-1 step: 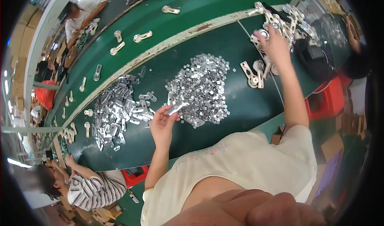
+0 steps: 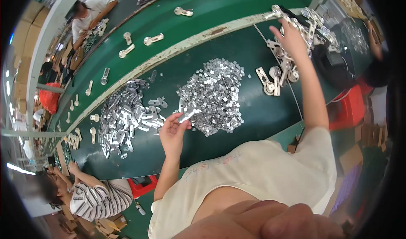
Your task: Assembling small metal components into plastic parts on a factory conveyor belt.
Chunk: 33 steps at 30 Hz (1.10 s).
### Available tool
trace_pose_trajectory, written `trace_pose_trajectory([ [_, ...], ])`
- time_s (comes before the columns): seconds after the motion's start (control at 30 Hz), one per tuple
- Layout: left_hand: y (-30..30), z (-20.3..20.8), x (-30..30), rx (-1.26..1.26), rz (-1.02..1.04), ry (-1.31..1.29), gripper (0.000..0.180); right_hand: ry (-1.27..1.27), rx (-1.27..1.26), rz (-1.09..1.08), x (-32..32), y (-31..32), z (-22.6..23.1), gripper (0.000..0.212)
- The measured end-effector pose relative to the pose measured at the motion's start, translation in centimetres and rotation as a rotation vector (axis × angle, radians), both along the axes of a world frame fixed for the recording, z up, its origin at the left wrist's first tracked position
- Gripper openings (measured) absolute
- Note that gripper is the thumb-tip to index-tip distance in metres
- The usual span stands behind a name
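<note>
My left hand (image 2: 172, 131) pinches a flat, oblong silver metal piece (image 2: 186, 115) between thumb and fingers. It is held at the near left edge of a heap of small silver square pieces (image 2: 215, 95). To its left lies a second heap, of longer silver metal plates (image 2: 129, 116). My right hand (image 2: 292, 40) reaches over the far right pile of cream lever-shaped parts with round ends (image 2: 313, 27). Its thumb and forefinger are spread apart, and nothing shows between them. A few similar lever parts (image 2: 268, 82) lie just nearer to me.
Beyond a worn, pale rail (image 2: 220, 28) runs a green belt (image 2: 154, 21) bearing scattered lever parts. A black object (image 2: 336, 63) lies at the right, above a red stool (image 2: 351, 108). Co-workers sit at the far left (image 2: 91, 17) and near left (image 2: 101, 199).
My right hand has shifted slightly across the lever pile, its thumb and forefinger pointing farther away. My left hand keeps the silver piece in nearly the same place.
</note>
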State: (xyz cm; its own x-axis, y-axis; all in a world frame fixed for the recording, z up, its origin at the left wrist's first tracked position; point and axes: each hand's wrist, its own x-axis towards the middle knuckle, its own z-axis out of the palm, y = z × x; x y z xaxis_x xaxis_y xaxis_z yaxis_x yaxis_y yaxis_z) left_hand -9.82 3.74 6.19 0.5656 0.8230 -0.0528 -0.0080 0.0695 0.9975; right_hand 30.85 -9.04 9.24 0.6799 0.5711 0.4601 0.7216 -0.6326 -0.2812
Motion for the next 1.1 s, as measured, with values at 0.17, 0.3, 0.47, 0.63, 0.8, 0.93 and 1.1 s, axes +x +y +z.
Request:
trace_pose_trajectory([
  [0.17,-1.1,-0.1,-0.8,-0.022,0.031,-0.013,0.027,-0.045,-0.171,0.146,20.7,5.1,-6.2,0.044],
  [0.3,-2.7,-0.6,-1.6,-0.058,0.090,-0.049,0.028,0.331,-0.354,0.229,20.3,6.8,-7.9,0.047],
  [0.47,-2.8,-0.7,-1.5,-0.047,0.116,-0.028,0.027,0.163,-0.429,0.374,11.5,4.2,-5.5,0.040],
  [0.63,-1.6,0.5,0.3,-0.078,0.050,-0.042,0.028,0.276,-0.457,0.468,3.6,2.0,-3.8,0.035],
  [0.8,-1.4,0.8,0.9,-0.145,0.024,-0.072,0.030,0.187,-0.336,0.594,0.5,-0.2,-3.9,0.037],
  [0.93,-1.4,0.9,0.5,-0.152,0.017,-0.065,0.031,-0.009,-0.546,0.619,2.3,-0.6,-3.3,0.034],
  [1.1,-1.3,0.5,0.1,-0.123,0.055,-0.110,0.027,-0.033,-0.309,0.663,0.0,1.4,-3.0,0.015],
])
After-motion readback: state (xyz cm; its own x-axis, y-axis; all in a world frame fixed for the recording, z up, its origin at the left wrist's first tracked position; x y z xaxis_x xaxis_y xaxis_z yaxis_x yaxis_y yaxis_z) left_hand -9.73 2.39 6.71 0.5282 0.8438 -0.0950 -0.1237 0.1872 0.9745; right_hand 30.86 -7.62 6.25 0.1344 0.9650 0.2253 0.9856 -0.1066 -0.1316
